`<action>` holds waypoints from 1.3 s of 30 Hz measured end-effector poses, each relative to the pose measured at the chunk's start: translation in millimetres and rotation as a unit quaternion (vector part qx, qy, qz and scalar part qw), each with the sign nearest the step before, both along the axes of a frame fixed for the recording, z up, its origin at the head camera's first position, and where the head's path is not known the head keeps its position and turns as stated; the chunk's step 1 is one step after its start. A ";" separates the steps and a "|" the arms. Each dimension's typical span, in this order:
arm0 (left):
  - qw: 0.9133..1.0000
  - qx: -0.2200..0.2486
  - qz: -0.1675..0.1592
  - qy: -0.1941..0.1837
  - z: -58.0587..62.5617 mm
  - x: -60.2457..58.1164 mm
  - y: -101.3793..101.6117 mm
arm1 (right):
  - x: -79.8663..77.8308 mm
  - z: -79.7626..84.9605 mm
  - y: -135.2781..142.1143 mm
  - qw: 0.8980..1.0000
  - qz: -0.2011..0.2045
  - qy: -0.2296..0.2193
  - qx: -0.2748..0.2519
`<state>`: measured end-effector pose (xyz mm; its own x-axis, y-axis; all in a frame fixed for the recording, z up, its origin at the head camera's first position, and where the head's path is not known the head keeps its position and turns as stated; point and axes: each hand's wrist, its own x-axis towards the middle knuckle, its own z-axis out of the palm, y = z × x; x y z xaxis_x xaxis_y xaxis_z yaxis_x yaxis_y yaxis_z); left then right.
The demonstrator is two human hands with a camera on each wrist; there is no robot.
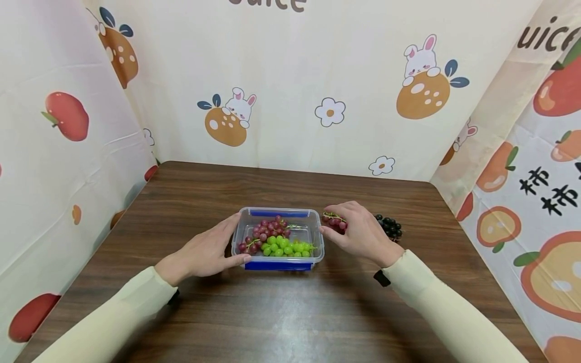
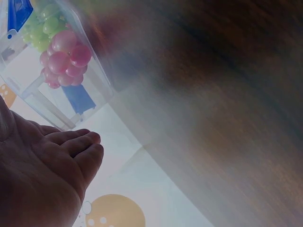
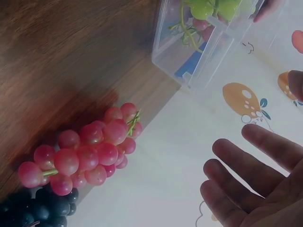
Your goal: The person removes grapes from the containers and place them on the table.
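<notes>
Nearest, two pale sleeves (image 1: 109, 312) reach forward from the bottom corners over a brown wood-grain desk (image 1: 281, 312), with a dark band (image 1: 382, 278) visible at the right wrist. At centre sits a clear rectangular container (image 1: 308, 234) without its lid, a blue latch (image 1: 279, 265) along its near side and another blue strip at the far side. The left hand (image 1: 206, 252) lies along the container's left side, fingers straight, thumb by the near corner; whether it presses on the plastic is hard to tell. Inside, a bunch of green grapes (image 1: 283, 247) lies toward the near side, with a bunch of red grapes (image 1: 272, 229) to its left and behind. Just right of the container, the right hand (image 1: 360, 234) hovers with fingers extended and apart, gripping nothing. Partly hidden by it in the head view, a second red bunch (image 3: 87, 158) lies on the desk, and close by, farther right, rests a bunch of black grapes (image 1: 390, 228). Beyond the desk's far edge hangs a white cloth (image 1: 290, 101) printed with rabbits, orange fruit and flowers.
</notes>
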<state>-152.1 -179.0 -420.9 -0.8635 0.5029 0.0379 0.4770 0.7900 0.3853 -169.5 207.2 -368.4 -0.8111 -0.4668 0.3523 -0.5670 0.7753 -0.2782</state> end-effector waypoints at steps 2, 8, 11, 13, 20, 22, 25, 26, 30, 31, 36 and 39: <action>1.000 0.000 0.000 -0.001 -0.1 0.0 0.0 | 0.6 -0.3 -1.3 1.000 0.002 -0.001 0.000; 1.000 -0.002 0.001 -0.002 -0.3 0.2 -0.3 | 1.1 -1.1 -5.4 1.000 0.015 0.004 -0.004; 1.000 -0.002 0.002 -0.002 -0.3 0.4 -0.1 | 1.6 -1.5 -7.3 1.000 0.022 0.005 -0.005; 1.000 -0.001 0.002 -0.002 -0.3 0.4 0.1 | 2.0 -2.3 -8.4 1.000 0.029 0.004 -0.007; 1.000 0.001 0.002 -0.001 -1.0 0.3 0.1 | 1.8 -5.2 -12.6 0.999 0.049 0.005 -0.004; 1.000 0.002 0.001 -0.001 -1.2 0.1 0.0 | 1.8 -5.1 -13.9 0.999 0.052 0.002 0.000; 1.000 0.002 0.001 -0.002 -1.3 0.0 -0.1 | 2.1 -4.8 -16.1 0.998 0.057 -0.008 0.005; 1.000 0.002 0.001 -0.002 -1.3 0.0 -0.1 | 2.3 -4.8 -16.8 0.998 0.057 -0.012 0.006; 1.000 0.001 0.001 -0.003 -1.0 0.0 -0.1 | 3.1 -4.8 -19.7 0.998 0.059 -0.019 0.008; 1.000 0.001 0.001 -0.003 -1.0 0.0 0.0 | 3.4 -4.9 -20.4 0.998 0.059 -0.020 0.009; 1.000 0.000 0.000 -0.003 -0.8 -0.1 0.1 | 5.2 -5.7 -23.5 0.998 0.055 -0.025 0.014; 1.000 -0.001 0.001 -0.003 -0.7 -0.2 0.2 | 6.0 -6.1 -25.2 0.998 0.060 -0.026 0.015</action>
